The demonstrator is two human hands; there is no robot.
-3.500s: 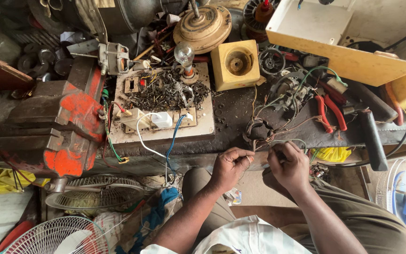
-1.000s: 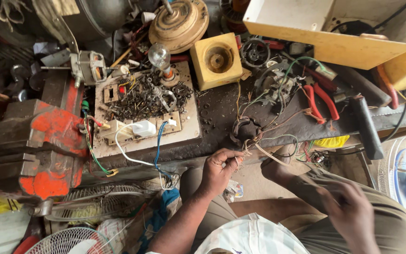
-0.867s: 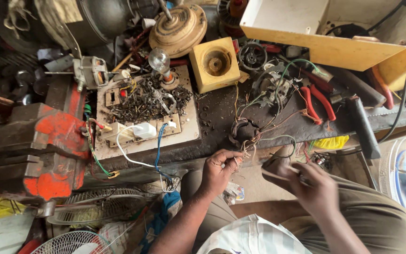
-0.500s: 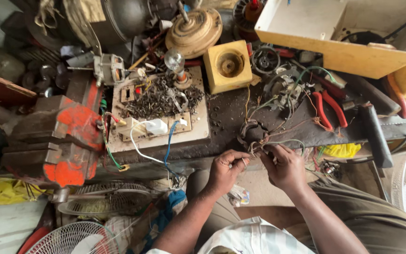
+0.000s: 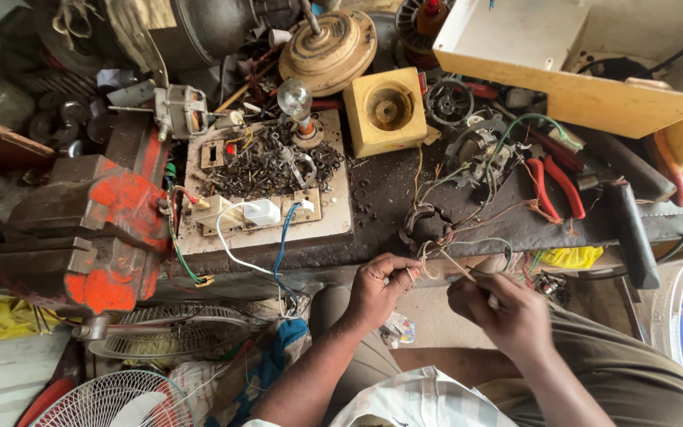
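Pinched between thumb and fingertips, the left hand (image 5: 377,289) holds a bundle of thin wires (image 5: 428,257) at the front edge of the workbench (image 5: 381,198). Right hand (image 5: 507,312) is closed around a thin pale stick-like tool (image 5: 468,277) that slants up toward the same wires; its tip sits at the bundle, just beside the left fingertips. The wires run up from the hands to a small dark coil (image 5: 424,225) lying on the bench, close to the edge.

From the head view, the bench is crowded. Left of the hands, a pale board (image 5: 266,190) carries a heap of small dark metal parts, a white plug and a clear light bulb (image 5: 294,99). A red-painted vise (image 5: 88,229) stands further left. Behind the coil sit a yellow square block (image 5: 385,111) with a round hole, a round tan motor housing (image 5: 330,47), and red-handled pliers (image 5: 551,186) to the right. A yellow tray (image 5: 563,71) hangs over the far right corner. White fan grilles (image 5: 112,399) lie below the bench on the left.
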